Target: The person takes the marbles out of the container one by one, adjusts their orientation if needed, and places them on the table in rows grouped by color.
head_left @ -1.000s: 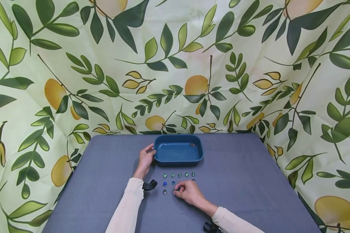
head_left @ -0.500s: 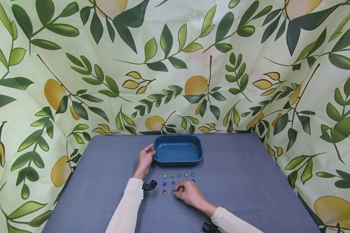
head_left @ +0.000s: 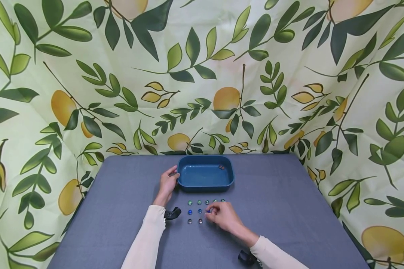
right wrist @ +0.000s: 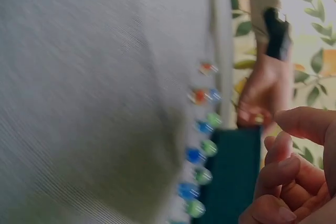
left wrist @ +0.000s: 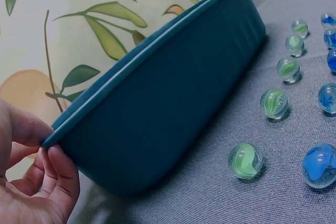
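My left hand pinches the rim of a blue plastic bin at its left end, thumb and fingers on either side of the edge. In front of the bin, glass marbles stand in rows: green-swirled ones nearest it, then blue ones. Two marbles with orange-red swirls make up the front row. Over the right part of the rows is my right hand, its thumb and forefinger apart with nothing between them in the right wrist view. A blue marble shows right by its fingertips.
A few small brownish marbles lie in the bin's far right corner. Grey cloth covers the table. A curtain printed with fruit and leaves rises behind the table and along its sides.
My right hand has let go of a marble in the front row, which now stands uncovered, and has moved up and to the right. My left hand and the bin have stayed put.
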{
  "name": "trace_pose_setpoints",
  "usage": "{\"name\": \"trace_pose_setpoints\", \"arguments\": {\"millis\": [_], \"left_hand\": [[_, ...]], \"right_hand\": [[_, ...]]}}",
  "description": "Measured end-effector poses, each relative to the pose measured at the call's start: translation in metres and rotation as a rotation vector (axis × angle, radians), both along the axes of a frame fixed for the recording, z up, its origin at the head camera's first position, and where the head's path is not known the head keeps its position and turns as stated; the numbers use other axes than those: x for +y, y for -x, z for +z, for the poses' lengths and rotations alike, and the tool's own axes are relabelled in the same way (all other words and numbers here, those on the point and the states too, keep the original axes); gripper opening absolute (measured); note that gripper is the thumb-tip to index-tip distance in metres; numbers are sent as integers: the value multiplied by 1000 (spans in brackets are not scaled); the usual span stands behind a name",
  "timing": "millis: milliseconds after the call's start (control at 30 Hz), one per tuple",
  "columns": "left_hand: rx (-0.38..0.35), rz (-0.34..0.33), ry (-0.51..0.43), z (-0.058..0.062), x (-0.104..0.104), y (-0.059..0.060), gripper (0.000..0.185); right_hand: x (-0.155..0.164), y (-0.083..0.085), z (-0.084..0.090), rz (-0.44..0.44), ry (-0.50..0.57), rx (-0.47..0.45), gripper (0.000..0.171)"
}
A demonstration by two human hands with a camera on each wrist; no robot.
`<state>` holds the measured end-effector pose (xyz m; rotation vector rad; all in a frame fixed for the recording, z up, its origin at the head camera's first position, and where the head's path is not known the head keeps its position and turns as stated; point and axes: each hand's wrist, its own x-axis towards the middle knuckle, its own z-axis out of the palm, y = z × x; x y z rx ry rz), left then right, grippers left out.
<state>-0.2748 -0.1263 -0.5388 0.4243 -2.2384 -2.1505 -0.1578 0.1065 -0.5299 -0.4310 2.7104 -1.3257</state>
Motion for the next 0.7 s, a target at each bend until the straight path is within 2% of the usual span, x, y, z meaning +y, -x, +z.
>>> {"name": "trace_pose_setpoints", "arguments": {"millis": [400, 700], "left_hand": [[-6, -11, 18, 0, 0, 0, 46], [14, -28, 26, -1, -1, 2, 47]], "right_hand": [[24, 36, 45, -119, 12, 138, 10], [35, 48, 58, -164, 27, 134, 10]]}}
